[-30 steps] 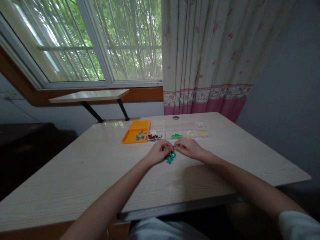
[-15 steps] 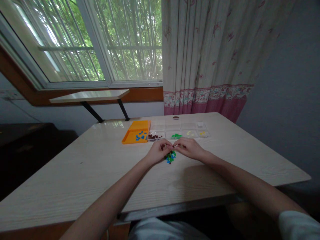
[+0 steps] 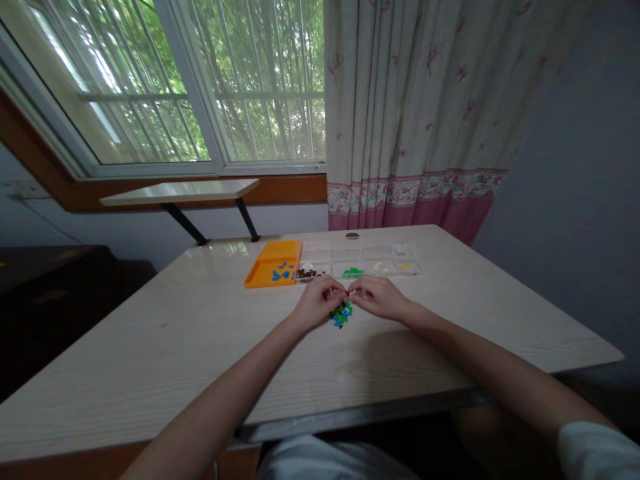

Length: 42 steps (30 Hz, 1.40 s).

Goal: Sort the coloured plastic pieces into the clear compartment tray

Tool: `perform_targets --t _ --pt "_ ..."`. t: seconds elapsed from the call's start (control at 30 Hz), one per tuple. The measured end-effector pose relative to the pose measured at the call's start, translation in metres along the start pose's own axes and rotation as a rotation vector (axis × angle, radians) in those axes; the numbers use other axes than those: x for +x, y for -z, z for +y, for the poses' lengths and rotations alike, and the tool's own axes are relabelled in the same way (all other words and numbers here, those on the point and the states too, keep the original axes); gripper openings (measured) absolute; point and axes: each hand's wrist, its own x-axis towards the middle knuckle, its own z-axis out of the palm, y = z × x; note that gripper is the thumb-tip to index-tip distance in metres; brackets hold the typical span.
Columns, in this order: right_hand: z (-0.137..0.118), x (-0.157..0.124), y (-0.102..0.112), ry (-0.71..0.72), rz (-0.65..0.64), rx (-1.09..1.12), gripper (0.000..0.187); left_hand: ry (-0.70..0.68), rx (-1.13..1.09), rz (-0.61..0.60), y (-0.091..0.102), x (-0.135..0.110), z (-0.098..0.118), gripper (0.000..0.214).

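Over the middle of the table, my left hand (image 3: 317, 300) and my right hand (image 3: 380, 295) meet fingertip to fingertip. Just below the fingers is a cluster of small green, blue and dark plastic pieces (image 3: 342, 315). Left thumb and fingers are closed at the cluster's upper edge and cover part of it. A pinch closes my right hand too, touching the same spot; a tiny dark bit shows between the two hands, too small to name. Beyond them stands a clear compartment box (image 3: 345, 253) with dark brown pieces (image 3: 309, 274), green pieces (image 3: 353, 273) and yellow pieces (image 3: 405, 266).
Left of the clear box lies an open orange tray (image 3: 255, 275) holding several blue pieces (image 3: 283, 272). A round dark disc (image 3: 352, 235) sits at the table's far edge. At the back left, a raised shelf (image 3: 183, 191) stands on black legs. A curtain (image 3: 400, 133) hangs behind the table.
Almost nothing differs. The right fingertips have shifted very slightly at the pinch, and the pale bit seen there before is now less visible.
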Motion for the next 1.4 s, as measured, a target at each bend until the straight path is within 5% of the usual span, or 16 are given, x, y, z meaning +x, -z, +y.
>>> perform_targets --t 0.6,1.4 --pt "0.011 0.000 0.004 -0.117 -0.260 -0.091 0.017 -0.104 0.001 0.446 0.026 0.003 0.014 0.013" --pt "0.013 -0.001 0.000 -0.134 -0.320 -0.094 0.017 -0.121 -0.016 0.513 0.022 0.003 0.012 0.012"
